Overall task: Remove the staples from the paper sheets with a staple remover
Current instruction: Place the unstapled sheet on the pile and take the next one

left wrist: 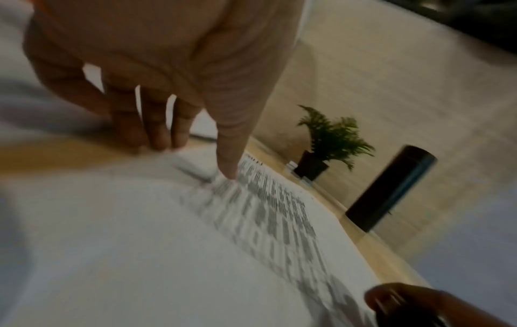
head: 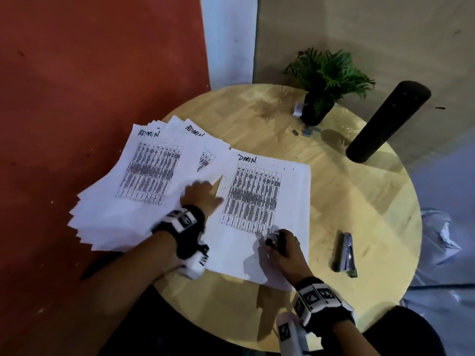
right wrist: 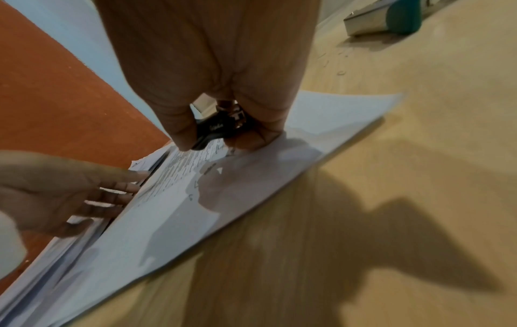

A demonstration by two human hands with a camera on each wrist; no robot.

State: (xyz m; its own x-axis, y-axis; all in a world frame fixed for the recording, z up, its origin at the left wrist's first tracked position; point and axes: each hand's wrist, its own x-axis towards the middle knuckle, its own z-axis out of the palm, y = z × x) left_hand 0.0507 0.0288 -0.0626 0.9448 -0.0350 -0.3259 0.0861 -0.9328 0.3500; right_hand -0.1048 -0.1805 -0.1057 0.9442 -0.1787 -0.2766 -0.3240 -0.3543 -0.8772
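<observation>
A printed sheet set (head: 259, 201) headed in handwriting lies on the round wooden table (head: 359, 206). My right hand (head: 285, 250) rests on its near part and grips a black staple remover (head: 273, 240) (right wrist: 215, 130) between thumb and fingers. My left hand (head: 203, 196) lies flat with straight fingers (left wrist: 179, 128) on a fanned pile of similar sheets (head: 133, 186) at the table's left, its thumb reaching toward the right sheet set. No staple shows in the blurred views.
A metal stapler (head: 347, 251) lies right of the sheets. A small potted plant (head: 318, 91) and a tall black cylinder (head: 385, 122) stand at the table's far side. Red wall at left; crumpled paper (head: 442, 235) lies beyond the right edge.
</observation>
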